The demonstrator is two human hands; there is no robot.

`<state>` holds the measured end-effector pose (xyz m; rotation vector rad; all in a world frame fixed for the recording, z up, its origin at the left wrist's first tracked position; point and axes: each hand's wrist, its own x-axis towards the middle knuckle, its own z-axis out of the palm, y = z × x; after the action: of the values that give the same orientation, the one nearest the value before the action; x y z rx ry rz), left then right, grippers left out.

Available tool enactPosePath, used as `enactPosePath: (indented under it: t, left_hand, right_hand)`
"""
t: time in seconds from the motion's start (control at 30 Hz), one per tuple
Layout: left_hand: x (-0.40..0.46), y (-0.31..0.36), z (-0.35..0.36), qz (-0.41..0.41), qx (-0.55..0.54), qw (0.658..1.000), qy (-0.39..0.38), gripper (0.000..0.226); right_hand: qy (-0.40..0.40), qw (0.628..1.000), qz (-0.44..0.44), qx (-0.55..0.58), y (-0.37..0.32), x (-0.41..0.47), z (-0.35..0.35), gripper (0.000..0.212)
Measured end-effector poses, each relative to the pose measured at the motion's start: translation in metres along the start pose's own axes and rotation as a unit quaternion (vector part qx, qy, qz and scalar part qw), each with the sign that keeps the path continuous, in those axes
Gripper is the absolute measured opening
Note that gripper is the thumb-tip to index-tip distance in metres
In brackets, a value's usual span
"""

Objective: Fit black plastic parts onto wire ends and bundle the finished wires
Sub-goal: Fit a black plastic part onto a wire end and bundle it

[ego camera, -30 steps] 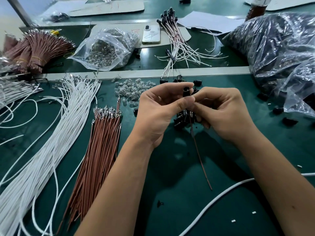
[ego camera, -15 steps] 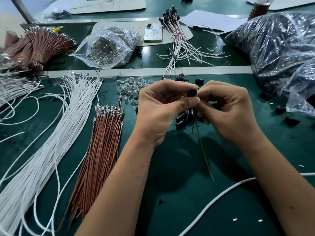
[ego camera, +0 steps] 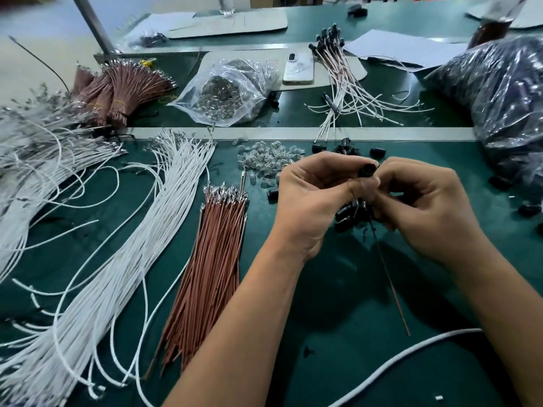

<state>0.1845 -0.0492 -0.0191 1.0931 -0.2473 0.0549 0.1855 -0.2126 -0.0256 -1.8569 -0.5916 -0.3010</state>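
Note:
My left hand [ego camera: 317,201] pinches a small black plastic part [ego camera: 367,170] between thumb and forefinger. My right hand [ego camera: 423,207] meets it from the right, fingers curled, holding a thin brown wire [ego camera: 390,283] that hangs down from the part toward me. Loose black parts [ego camera: 351,214] lie in a small heap under the hands. A flat stack of brown wires [ego camera: 211,268] with metal ends lies left of my left forearm. White wires [ego camera: 117,259] fan out further left. Finished wires with black caps [ego camera: 340,80] lie on the far shelf.
A heap of clear small bulbs [ego camera: 267,160] sits behind my left hand. A clear bag [ego camera: 226,89], a phone [ego camera: 298,67] and bundled brown wires [ego camera: 123,89] lie on the back shelf. A large dark plastic bag [ego camera: 499,107] fills the right. A white cable [ego camera: 390,362] crosses the near table.
Both hands stay together over the heap and shift slightly. The black part sits a little higher between the fingertips, and the hanging brown wire swings slightly rightward.

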Motion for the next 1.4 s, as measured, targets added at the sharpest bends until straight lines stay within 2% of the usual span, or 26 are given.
enactPosePath:
  t: [0.2, 0.33, 0.43, 0.5, 0.6, 0.67, 0.77, 0.9, 0.97, 1.03, 1.17, 1.27, 1.4]
  left_hand:
    - [0.003, 0.007, 0.0, -0.011, 0.043, 0.998, 0.046, 0.024]
    - [0.004, 0.029, -0.012, -0.016, 0.049, 0.985, 0.166, 0.016]
    - [0.005, 0.053, -0.042, -0.01, 0.049, 0.965, 0.258, 0.013]
    - [0.003, 0.068, -0.069, -0.012, 0.063, 0.939, 0.339, 0.014]
    - [-0.007, 0.08, -0.102, -0.023, 0.061, 0.905, 0.421, 0.015]
    - [-0.012, 0.085, -0.114, -0.024, 0.065, 0.894, 0.444, 0.016]
    - [-0.015, 0.089, -0.122, -0.027, 0.079, 0.892, 0.444, 0.016]
    - [-0.013, 0.091, -0.122, -0.031, 0.099, 0.898, 0.427, 0.016]
    - [-0.011, 0.09, -0.123, -0.027, 0.135, 0.893, 0.428, 0.017]
    - [-0.009, 0.089, -0.127, -0.019, 0.214, 0.877, 0.429, 0.016]
    - [-0.008, 0.097, -0.12, 0.009, 0.427, 0.811, 0.4, 0.018]
    - [-0.006, 0.102, -0.11, 0.02, 0.486, 0.798, 0.357, 0.02]
    - [0.0, 0.098, -0.097, 0.035, 0.572, 0.745, 0.341, 0.016]
  right_hand:
    - [0.006, 0.996, 0.073, 0.049, -0.005, 0.001, 0.003, 0.015]
    - [-0.022, 0.991, 0.12, 0.059, -0.023, 0.021, 0.023, 0.021]
    - [-0.099, 0.978, 0.172, 0.06, -0.032, 0.054, 0.058, 0.026]
    - [-0.14, 0.968, 0.205, 0.047, -0.037, 0.079, 0.092, 0.029]
    - [-0.139, 0.959, 0.246, 0.015, -0.039, 0.117, 0.144, 0.031]
    - [-0.113, 0.96, 0.248, -0.058, -0.038, 0.141, 0.174, 0.035]
    - [-0.069, 0.951, 0.258, -0.156, -0.032, 0.166, 0.203, 0.037]
    - [-0.033, 0.94, 0.277, -0.195, -0.021, 0.175, 0.216, 0.019]
    - [-0.019, 0.951, 0.269, -0.154, -0.024, 0.173, 0.212, 0.022]
    - [-0.004, 0.967, 0.236, -0.091, -0.035, 0.172, 0.204, 0.021]
    - [0.069, 0.988, 0.129, 0.055, -0.069, 0.181, 0.172, 0.021]
    - [0.131, 0.974, 0.081, 0.164, -0.085, 0.189, 0.136, 0.018]
    - [0.189, 0.939, 0.073, 0.278, -0.091, 0.195, 0.091, 0.022]
